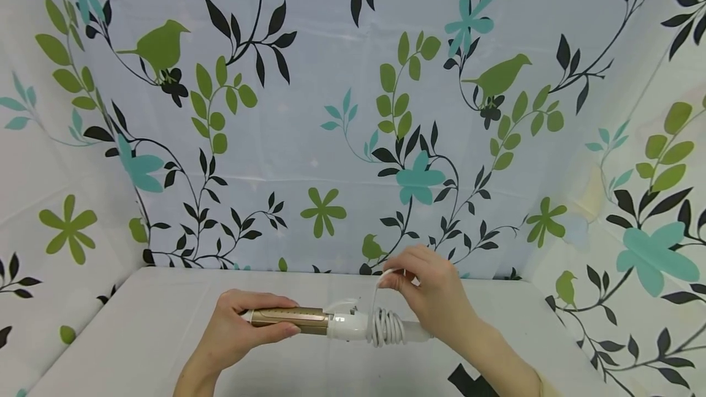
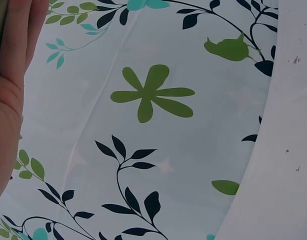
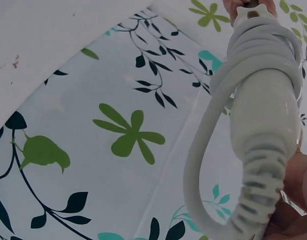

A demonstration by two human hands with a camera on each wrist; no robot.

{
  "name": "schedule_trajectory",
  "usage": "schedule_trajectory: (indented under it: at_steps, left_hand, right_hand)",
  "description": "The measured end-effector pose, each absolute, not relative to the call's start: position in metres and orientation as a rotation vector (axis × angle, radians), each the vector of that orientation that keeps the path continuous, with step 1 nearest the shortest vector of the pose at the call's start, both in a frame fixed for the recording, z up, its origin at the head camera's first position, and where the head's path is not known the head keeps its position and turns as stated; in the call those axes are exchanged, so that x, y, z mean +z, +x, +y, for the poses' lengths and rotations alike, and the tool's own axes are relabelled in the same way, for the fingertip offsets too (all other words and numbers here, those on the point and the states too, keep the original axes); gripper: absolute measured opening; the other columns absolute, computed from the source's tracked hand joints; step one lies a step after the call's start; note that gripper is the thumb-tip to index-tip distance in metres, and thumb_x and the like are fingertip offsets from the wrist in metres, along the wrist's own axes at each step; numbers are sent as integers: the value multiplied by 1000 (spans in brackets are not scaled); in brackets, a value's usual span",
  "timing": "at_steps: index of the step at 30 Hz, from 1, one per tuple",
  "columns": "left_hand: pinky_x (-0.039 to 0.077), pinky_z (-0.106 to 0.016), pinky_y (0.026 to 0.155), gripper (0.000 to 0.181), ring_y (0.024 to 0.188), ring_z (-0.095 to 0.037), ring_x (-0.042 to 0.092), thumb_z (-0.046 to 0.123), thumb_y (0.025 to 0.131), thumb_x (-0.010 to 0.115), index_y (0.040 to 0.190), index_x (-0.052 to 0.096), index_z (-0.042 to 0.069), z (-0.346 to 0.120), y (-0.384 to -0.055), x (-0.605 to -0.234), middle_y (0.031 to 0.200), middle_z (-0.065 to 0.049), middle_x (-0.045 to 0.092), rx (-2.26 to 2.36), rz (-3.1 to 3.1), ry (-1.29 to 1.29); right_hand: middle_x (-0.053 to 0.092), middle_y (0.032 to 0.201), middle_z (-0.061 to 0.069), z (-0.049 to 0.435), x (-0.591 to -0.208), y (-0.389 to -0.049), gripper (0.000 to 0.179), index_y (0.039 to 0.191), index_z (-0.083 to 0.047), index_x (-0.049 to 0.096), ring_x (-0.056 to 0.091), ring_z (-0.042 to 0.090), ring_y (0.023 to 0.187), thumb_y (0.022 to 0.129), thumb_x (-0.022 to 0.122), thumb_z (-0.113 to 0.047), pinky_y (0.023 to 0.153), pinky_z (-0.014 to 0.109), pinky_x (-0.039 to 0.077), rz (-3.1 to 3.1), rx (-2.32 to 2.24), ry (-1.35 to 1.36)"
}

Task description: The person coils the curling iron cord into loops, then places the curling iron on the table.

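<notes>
A hair curling iron with a gold barrel section and a white handle lies level above the table. My left hand grips its gold end between thumb and fingers. White cord is wound several times around the handle. Over those coils, my right hand pinches a raised stretch of cord between thumb and fingertips. The right wrist view shows the white handle close up, with a cord loop beside it. Only part of the left hand appears in the left wrist view.
A white table spreads beneath both hands. Behind it and at both sides hangs a curtain printed with leaves, birds and flowers. A black angular patch lies at the front, near the right forearm.
</notes>
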State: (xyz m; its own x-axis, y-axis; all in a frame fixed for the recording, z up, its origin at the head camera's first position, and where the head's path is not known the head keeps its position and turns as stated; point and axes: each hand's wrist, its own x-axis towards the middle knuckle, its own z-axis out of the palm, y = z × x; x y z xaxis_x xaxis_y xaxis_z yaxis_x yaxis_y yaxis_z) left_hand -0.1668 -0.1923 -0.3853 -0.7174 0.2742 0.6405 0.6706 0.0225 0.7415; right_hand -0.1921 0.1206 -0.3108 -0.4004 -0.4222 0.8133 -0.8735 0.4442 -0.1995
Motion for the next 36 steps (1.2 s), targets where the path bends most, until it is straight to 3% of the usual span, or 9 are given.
schedule_trajectory:
  at_steps: [5,16,28,36]
  left_hand:
    - [57,-29,56,31,71,-11,72,-14,71,82,97,77,2,-191,-166,-384,89,-1,78,-1763,-1981,-982]
    - [56,-27,54,34,70,-9,72,-16,68,82,96,78,3,-190,-168,-384,89,0,78,-1733,-1936,-1020]
    - [55,-28,52,37,70,-8,70,-19,67,81,97,77,3,-188,-167,-382,88,-3,77,-1757,-1878,-1097]
    - [55,-28,52,37,70,-8,71,-20,68,79,98,77,2,-187,-166,-383,89,-3,77,-1766,-1861,-1114]
  right_hand:
    - [63,79,-11,125,-311,-196,20,87,-17,71,51,2,68,74,86,-13,60,14,45,-2093,910,1059]
    - [66,82,-12,132,-316,-204,6,90,-17,74,56,4,71,85,77,-16,61,21,51,-2280,1108,1076]
    - [69,79,-9,141,-323,-210,5,89,-17,76,57,1,67,90,73,-22,59,23,53,-2468,1076,1105]
    - [70,83,-6,145,-330,-214,10,92,-14,76,63,4,76,93,70,-22,69,25,57,-2511,1111,1100]
